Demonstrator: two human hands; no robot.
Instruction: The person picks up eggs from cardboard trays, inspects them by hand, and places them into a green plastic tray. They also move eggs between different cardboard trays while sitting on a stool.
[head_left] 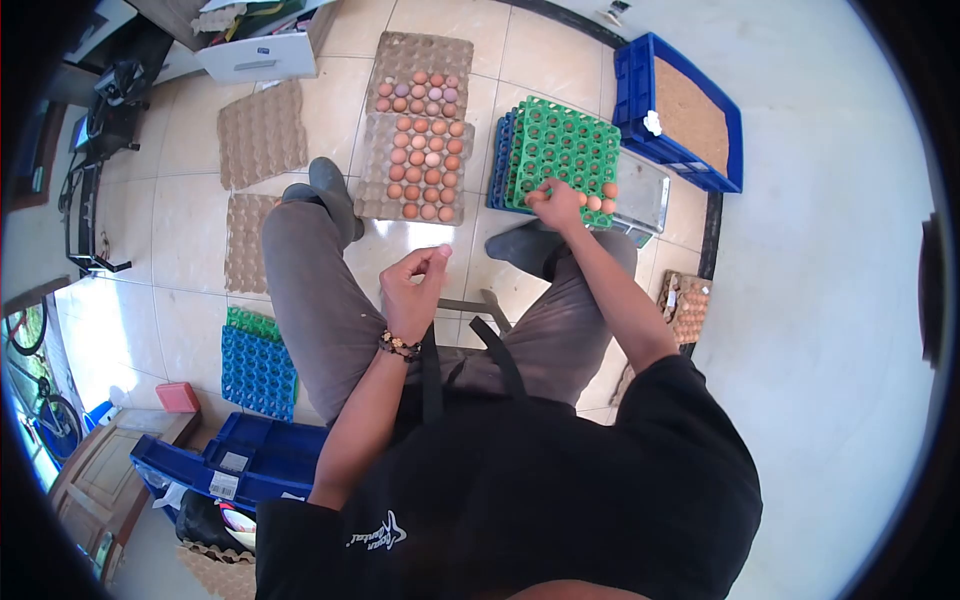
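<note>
My right hand is over the near edge of a green plastic egg tray, its fingers closed around a brown egg. Several brown eggs sit along the tray's near right side. Blue trays are stacked under the green one. My left hand hovers above my lap, fingers curled together with nothing visible in them. In front of it on the floor lies a cardboard egg tray with rows of brown eggs. Behind that, another cardboard tray is partly filled with eggs.
A blue crate of tan grainy material stands at the right wall, near a metal-topped scale. Cardboard trays lie left of my boots. Blue trays and a blue crate are at lower left. A drawer juts out.
</note>
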